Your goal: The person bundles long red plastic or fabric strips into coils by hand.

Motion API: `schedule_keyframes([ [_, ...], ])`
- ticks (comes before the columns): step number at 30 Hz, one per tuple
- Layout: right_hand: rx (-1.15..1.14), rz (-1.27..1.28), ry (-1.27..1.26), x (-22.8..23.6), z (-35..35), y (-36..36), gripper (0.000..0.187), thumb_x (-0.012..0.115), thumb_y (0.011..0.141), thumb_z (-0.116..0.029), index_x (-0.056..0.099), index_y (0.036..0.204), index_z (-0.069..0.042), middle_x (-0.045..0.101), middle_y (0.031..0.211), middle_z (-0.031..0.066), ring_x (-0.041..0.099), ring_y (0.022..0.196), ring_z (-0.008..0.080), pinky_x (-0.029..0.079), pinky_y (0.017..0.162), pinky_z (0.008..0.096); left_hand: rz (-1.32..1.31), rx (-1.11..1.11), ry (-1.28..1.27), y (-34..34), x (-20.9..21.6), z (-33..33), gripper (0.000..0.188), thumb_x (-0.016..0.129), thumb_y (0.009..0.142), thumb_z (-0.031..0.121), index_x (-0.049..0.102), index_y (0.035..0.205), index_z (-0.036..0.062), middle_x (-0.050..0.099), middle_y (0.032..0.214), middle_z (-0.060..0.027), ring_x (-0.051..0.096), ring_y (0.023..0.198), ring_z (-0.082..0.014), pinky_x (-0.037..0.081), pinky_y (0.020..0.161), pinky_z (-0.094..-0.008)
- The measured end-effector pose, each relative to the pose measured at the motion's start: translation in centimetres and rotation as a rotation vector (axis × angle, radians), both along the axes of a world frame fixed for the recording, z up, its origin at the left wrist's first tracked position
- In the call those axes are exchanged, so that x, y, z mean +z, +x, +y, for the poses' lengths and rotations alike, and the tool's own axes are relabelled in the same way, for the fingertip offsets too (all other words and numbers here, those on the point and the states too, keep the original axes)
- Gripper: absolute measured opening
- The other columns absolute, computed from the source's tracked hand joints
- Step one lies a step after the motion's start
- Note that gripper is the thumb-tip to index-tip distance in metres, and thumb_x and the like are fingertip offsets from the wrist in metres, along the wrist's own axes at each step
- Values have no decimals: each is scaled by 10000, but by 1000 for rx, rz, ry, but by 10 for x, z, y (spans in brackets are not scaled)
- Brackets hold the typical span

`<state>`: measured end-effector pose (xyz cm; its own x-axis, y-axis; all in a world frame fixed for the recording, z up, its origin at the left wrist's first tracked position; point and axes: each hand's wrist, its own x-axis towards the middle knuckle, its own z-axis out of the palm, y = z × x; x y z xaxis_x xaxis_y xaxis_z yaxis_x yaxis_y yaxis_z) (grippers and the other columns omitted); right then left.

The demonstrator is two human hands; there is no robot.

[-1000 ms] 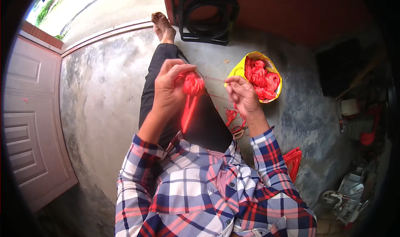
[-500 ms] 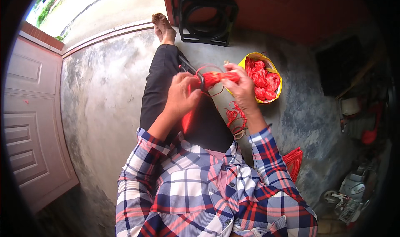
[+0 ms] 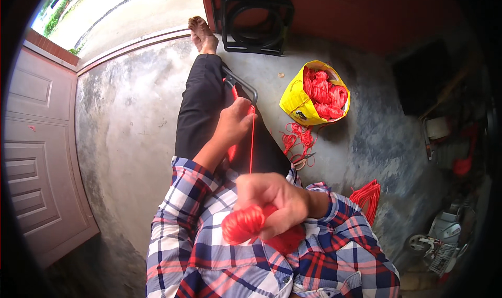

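My right hand [image 3: 274,196] is closed round a bundle of shiny red cord [image 3: 243,225], close to my chest. A single taut red strand [image 3: 253,146] runs from this bundle up to my left hand [image 3: 234,122]. Over my lap, my left hand is closed on red cord beside the rounded end of a dark metal tube frame [image 3: 246,83]. More red cord lies along the frame, partly covered by my left hand and forearm. The frame's lower part is hidden.
Right of my leg stands a yellow bag [image 3: 299,100] filled with red cord hanks [image 3: 325,91]. Loose red cord [image 3: 299,138] and scissors [image 3: 301,163] lie nearer. A folded red bundle [image 3: 366,199] is by my right elbow. A black frame [image 3: 253,23] stands ahead.
My right hand has moved from beside the frame down toward my chest with the red cord bundle, drawing a strand straight. My left hand has stayed by the frame and closed.
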<state>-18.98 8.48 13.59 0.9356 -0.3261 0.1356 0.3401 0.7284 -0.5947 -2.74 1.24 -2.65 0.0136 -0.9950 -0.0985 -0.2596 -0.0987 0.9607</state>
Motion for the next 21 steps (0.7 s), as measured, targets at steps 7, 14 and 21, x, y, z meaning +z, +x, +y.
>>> schedule_keyframes([
  [7, -82, -396, 182, 6, -18, -17, 352, 796, 765, -105, 492, 918, -14, 548, 771, 71, 548, 652, 183, 460, 616, 319, -196, 131, -257, -2, 18, -1, 287, 647, 901, 103, 569, 1156, -3, 630, 937, -46, 573, 822, -93, 487, 750, -245],
  [14, -640, 860, -1443, -31, -119, -40, 246, 693, 729, -54, 655, 973, -50, 607, 813, 100, 613, 732, 246, 489, 687, 344, 445, 284, 119, 30, 32, -26, 285, 514, 989, 303, 615, 950, 40, 563, 616, 6, 413, 443, -50, 254, 401, -214],
  [21, -758, 1001, -1247, -136, -139, 14, 323, 692, 745, -48, 652, 1066, -61, 646, 991, 124, 652, 861, 307, 517, 796, 383, -132, 283, 67, 21, 3, -42, 272, 511, 955, 230, 623, 803, 35, 578, 608, -24, 510, 511, -77, 369, 450, -256],
])
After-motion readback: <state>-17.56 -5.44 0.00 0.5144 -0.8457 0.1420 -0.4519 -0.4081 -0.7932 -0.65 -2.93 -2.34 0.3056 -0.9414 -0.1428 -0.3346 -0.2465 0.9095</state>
